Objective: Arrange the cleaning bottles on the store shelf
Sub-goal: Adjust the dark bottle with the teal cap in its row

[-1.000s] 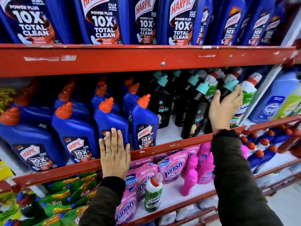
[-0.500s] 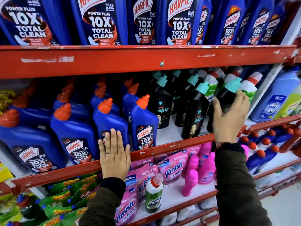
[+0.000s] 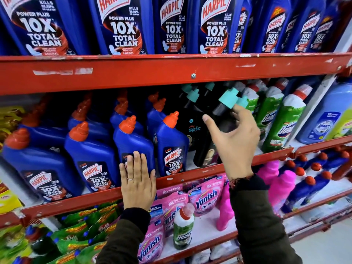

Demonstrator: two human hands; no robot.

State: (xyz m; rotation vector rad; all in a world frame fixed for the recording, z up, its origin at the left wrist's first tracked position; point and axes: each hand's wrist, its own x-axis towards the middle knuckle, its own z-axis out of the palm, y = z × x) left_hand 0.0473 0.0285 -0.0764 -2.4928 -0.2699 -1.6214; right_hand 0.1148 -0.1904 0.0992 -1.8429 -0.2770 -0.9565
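On the middle red shelf (image 3: 181,180) stand rows of blue Harpic bottles with orange caps (image 3: 172,147), black Spic bottles with teal caps (image 3: 192,128) and green Domex bottles (image 3: 285,122). My right hand (image 3: 236,141) is shut around the shoulder of one black bottle (image 3: 204,149) in the front row. That bottle leans, with its teal cap (image 3: 228,98) up and to the right. My left hand (image 3: 137,183) lies flat and open against the shelf rail and the front of a blue Harpic bottle (image 3: 133,141).
Large Harpic bottles (image 3: 122,25) fill the top shelf above a red rail (image 3: 171,73). Below are pink Vanish pouches (image 3: 205,197), pink bottles (image 3: 282,187), a small Domex bottle (image 3: 183,229) and green pouches (image 3: 85,225). A pale blue jug (image 3: 327,119) stands at the right.
My right hand left the green bottles, moved left, took hold of a black teal-capped bottle and carried it left, tilted. My left hand stayed on the rail.
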